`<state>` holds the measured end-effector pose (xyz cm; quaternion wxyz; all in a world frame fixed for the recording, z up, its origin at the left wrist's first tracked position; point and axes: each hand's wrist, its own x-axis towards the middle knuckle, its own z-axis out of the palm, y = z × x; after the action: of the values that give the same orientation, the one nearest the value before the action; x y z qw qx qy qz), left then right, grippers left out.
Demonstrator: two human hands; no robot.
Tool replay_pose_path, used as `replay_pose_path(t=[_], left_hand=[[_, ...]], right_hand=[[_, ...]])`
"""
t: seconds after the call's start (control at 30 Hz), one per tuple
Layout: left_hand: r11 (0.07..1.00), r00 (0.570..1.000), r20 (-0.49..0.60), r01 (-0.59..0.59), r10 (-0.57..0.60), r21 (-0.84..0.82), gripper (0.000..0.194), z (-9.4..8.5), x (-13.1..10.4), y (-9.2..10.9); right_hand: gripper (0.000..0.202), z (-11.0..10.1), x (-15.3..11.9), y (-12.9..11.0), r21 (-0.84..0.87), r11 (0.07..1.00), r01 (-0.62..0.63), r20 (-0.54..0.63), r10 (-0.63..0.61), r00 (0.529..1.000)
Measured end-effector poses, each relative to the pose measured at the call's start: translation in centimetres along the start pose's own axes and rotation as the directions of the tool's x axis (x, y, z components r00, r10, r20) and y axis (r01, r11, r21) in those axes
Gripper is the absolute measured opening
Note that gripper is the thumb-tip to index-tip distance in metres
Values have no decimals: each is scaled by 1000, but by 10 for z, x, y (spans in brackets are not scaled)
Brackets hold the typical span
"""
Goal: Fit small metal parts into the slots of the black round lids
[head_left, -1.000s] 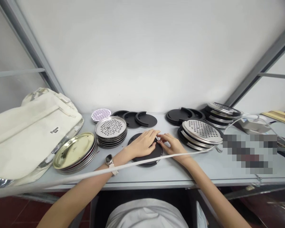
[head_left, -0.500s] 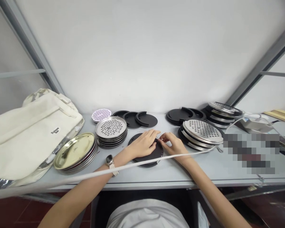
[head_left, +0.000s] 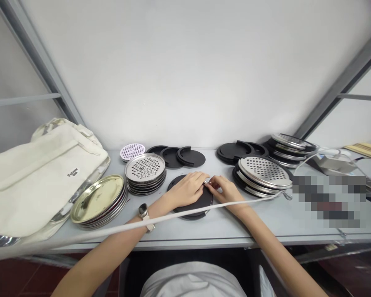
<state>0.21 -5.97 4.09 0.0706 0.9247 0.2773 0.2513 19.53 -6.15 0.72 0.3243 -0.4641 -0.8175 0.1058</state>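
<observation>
A round black disc (head_left: 200, 202) lies on the grey table in front of me. My left hand (head_left: 188, 188) rests flat over its upper part, fingers pointing right. At the disc's right edge, my right hand (head_left: 224, 189) pinches a small shiny piece (head_left: 206, 182), too small to identify, beside my left fingertips. Just left of the disc stands a stack of perforated metal plates (head_left: 144, 168); another perforated stack (head_left: 265, 171) is to the right of my right hand.
Black rings and discs (head_left: 191, 157) lie along the wall. Gold plates (head_left: 97, 198) and a cream bag (head_left: 34, 177) are at left. A white cord (head_left: 111, 229) crosses in front of my forearms. More stacked plates (head_left: 289, 142) stand at back right.
The view has shifted very slightly. My hands stay at the disc's edge, with only small finger movement around the shiny piece.
</observation>
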Motion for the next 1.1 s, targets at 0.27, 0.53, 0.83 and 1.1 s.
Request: replay_pose_path(t=[0.27, 0.53, 0.83, 1.1], left_hand=[[999, 1000, -3, -8, 9, 34, 24, 0, 1, 0], [998, 1000, 14, 19, -20, 62, 17, -3, 1, 2], [998, 1000, 23, 14, -15, 67, 17, 0, 1, 0], [999, 1000, 26, 10, -11, 53, 16, 1, 1, 0]], right_hand=[[13, 1, 0, 1, -2, 1000, -2, -5, 2, 1000], [14, -1, -1, -2, 10, 1000, -22, -37, 23, 999], [13, -2, -1, -2, 19, 1000, -23, -21, 24, 1000], [12, -2, 0, -3, 20, 999, -27, -3, 27, 1000]])
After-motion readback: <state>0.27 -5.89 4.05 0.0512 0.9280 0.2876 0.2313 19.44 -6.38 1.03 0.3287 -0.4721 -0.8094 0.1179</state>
